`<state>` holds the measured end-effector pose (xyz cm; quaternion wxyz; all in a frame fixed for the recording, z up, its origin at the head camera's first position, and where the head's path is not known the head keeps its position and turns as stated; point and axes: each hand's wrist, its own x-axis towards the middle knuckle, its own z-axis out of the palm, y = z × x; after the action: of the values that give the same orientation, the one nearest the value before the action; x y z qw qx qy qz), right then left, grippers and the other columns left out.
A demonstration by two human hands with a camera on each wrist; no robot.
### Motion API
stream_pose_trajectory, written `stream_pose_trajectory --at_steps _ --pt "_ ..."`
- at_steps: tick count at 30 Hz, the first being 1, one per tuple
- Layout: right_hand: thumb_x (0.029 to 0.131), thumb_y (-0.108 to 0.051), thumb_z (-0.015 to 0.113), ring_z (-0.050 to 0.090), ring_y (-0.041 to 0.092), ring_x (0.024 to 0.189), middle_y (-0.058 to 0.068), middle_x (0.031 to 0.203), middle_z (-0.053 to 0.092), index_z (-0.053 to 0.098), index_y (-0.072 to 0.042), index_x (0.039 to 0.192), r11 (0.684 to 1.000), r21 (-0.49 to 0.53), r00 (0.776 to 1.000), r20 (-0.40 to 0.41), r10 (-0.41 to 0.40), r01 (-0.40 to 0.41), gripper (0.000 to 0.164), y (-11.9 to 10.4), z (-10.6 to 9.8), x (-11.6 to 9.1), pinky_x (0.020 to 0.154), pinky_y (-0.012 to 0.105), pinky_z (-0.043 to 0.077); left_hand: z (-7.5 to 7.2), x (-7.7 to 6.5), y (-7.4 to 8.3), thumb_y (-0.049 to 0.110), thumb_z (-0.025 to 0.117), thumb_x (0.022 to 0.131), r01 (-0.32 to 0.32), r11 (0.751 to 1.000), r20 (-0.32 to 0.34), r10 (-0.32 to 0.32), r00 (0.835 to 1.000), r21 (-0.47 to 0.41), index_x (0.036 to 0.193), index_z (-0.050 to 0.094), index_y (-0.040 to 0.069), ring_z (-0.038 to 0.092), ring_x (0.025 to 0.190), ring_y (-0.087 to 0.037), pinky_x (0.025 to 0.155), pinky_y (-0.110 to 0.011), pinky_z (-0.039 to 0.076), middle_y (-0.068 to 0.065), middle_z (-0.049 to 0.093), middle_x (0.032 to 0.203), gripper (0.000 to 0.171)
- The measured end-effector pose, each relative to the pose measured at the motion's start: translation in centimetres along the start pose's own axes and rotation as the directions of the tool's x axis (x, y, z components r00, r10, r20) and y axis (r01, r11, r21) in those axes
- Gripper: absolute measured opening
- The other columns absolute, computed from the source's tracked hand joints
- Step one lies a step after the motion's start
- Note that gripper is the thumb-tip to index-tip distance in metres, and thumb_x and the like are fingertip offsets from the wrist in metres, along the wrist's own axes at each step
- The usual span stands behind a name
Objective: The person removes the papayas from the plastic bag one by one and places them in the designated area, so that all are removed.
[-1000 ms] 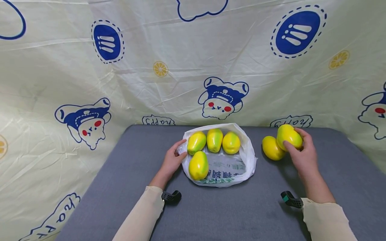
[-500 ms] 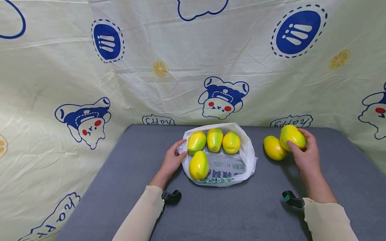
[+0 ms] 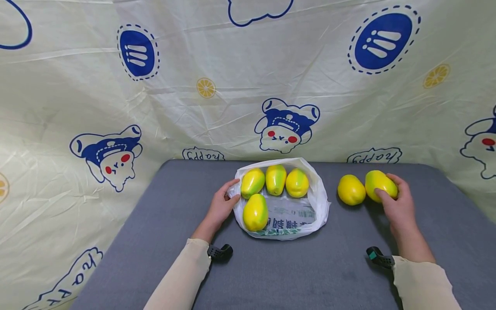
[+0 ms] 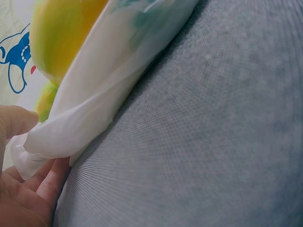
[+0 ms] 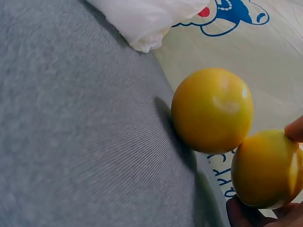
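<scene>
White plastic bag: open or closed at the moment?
Open: the head view looks straight into the white bag, where four yellow-green fruits lie, and the left hand holds its edge.

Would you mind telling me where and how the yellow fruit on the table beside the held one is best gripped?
Probably around the rounded middle of the loose yellow fruit, from above, across its near and far sides: it shows no handle, and the held fruit sits close on its right.
</scene>
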<state>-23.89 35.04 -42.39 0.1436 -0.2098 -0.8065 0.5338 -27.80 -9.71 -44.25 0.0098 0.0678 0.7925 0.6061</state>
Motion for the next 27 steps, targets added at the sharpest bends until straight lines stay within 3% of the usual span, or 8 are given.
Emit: stream_pose_trajectory --at_steps 4,11,18,27 --pt "0.102 -0.032 0.049 0.025 0.042 0.135 0.019 0.165 0.016 0.021 -0.025 0.160 0.999 -0.042 0.999 0.030 -0.016 0.017 0.065 0.7 0.1 0.2 0.110 0.056 0.026 0.1 0.7 -1.5 0.011 0.061 0.098 -0.010 1.000 -0.008 0.010 1.000 -0.008 0.147 0.051 0.021 0.048 0.123 -0.024 0.095 -0.033 0.044 -0.009 0.042 0.156 0.051" --pt "0.101 -0.029 0.049 0.026 0.048 0.134 0.029 0.161 0.019 0.018 -0.009 0.159 0.990 -0.113 0.995 0.058 -0.078 0.084 0.068 1.4 0.5 0.0 0.108 0.064 0.025 0.1 0.8 -1.7 0.013 0.062 0.098 -0.023 1.000 -0.020 0.023 1.000 -0.003 0.143 0.054 0.027 0.050 0.123 -0.022 0.099 -0.036 0.046 -0.005 0.046 0.154 0.048" --pt "0.100 -0.026 0.052 0.029 0.051 0.129 0.036 0.153 0.023 0.020 -0.004 0.158 0.975 -0.176 0.989 0.075 -0.124 0.135 0.069 1.7 0.7 -0.1 0.102 0.065 0.028 0.1 0.8 -1.8 0.012 0.060 0.098 -0.029 0.999 -0.023 0.030 0.999 0.019 0.143 0.054 0.027 0.049 0.120 -0.021 0.093 -0.032 0.045 -0.005 0.047 0.153 0.047" --pt "0.101 -0.029 0.051 0.030 0.051 0.129 0.036 0.152 0.023 0.019 -0.006 0.158 0.971 -0.195 0.989 0.084 -0.125 0.139 0.070 1.6 0.6 0.0 0.102 0.065 0.028 0.1 0.7 -1.6 0.013 0.061 0.098 -0.028 1.000 -0.021 0.028 0.999 0.009 0.143 0.054 0.027 0.050 0.111 -0.022 0.083 -0.029 0.043 -0.006 0.049 0.149 0.048"
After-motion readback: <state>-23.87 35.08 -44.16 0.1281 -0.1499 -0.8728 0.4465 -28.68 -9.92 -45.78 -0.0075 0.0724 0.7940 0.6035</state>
